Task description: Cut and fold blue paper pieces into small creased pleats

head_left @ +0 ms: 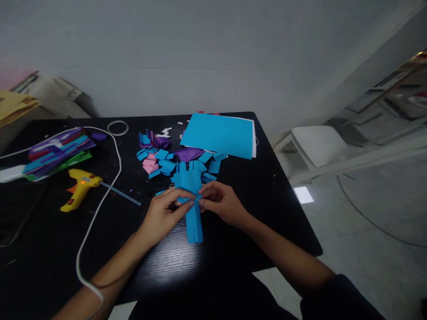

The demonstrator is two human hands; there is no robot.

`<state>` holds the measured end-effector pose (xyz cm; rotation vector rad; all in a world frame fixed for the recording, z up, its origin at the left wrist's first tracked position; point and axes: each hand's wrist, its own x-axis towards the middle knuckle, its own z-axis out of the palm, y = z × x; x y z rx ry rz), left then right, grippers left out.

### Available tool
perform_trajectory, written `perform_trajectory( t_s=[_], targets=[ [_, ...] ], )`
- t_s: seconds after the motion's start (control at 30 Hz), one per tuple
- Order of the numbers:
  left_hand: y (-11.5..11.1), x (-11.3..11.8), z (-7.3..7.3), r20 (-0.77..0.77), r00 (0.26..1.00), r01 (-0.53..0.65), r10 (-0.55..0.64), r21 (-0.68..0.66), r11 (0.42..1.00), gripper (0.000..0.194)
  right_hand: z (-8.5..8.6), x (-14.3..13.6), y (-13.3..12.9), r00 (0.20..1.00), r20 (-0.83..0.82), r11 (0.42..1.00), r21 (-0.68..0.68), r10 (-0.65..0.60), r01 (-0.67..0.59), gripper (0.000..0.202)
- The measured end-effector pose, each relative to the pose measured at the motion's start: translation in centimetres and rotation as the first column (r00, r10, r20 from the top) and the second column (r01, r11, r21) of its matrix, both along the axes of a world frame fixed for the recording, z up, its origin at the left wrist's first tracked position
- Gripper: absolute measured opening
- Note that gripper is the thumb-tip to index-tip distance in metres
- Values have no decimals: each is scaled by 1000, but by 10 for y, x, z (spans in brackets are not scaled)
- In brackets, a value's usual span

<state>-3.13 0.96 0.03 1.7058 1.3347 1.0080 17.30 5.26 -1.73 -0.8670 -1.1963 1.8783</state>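
Near table [283,209] front edge: your left hand [163,213] and right hand [222,204] both pinch blue paper bundle [191,195]; loose pinch risks strips fanning apart.

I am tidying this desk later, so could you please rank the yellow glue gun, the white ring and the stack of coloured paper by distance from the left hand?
From the left hand, head view:
1. Yellow glue gun, to its left on the black table.
2. White ring, farther back, near the table's far edge.
3. Stack of coloured paper, far left.
The last two are too close to call.
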Motion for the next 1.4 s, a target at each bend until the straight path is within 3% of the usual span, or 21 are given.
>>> perform_trajectory(
  t_s=[0.8, 1.13, 1.23, 1.33, 1.4],
  targets=[
    [2, -4, 4, -30, 996, 83, -83, -4, 997, 10, 5, 1, -4, 994, 98, 987, 158, -53, 36, 20],
    [2, 2, 9, 90, 995, -20, 34, -152, 988, 16, 6, 3, -7, 989, 141, 942, 334, -36, -14, 15],
    [2, 1, 8, 105, 992, -49, 69, -185, 982, 18, 12, 7, -6, 977, 212, 900, 424, 6, -97, 25],
    [2, 0, 8, 117, 989, -65, 90, -197, 978, 18, 15, 10, -4, 955, 296, 798, 570, 26, -198, 45],
    [2, 0, 9, 130, 987, -66, 97, -219, 974, 19, 14, 10, -4, 952, 304, 718, 667, -22, -197, 48]
  ],
)
